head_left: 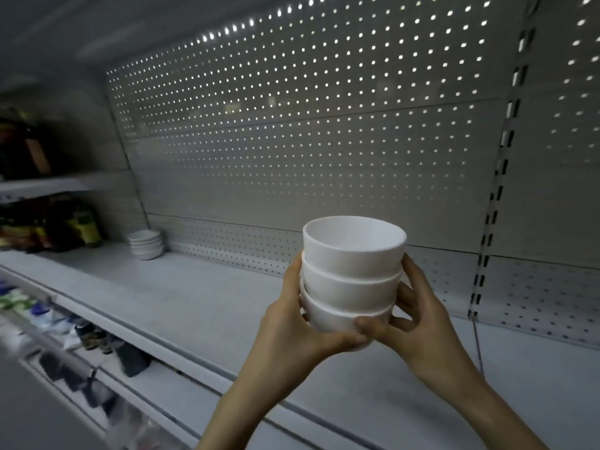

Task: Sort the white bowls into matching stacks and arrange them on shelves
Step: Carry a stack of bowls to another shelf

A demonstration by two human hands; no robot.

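A stack of three white bowls (pixel 352 274) is gripped from both sides by the left hand (pixel 292 323) and right hand (pixel 418 319), fingers curled, above the grey shelf (pixel 201 303). A second bowl stack (pixel 146 243) is seen far left, against the pegboard back panel (pixel 292 141).

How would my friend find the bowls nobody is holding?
Look at the long grey shelf under the holey back wall. Far left on it, against that wall, sits a short stack of white dishes. They are shallower than the deep bowls being held.
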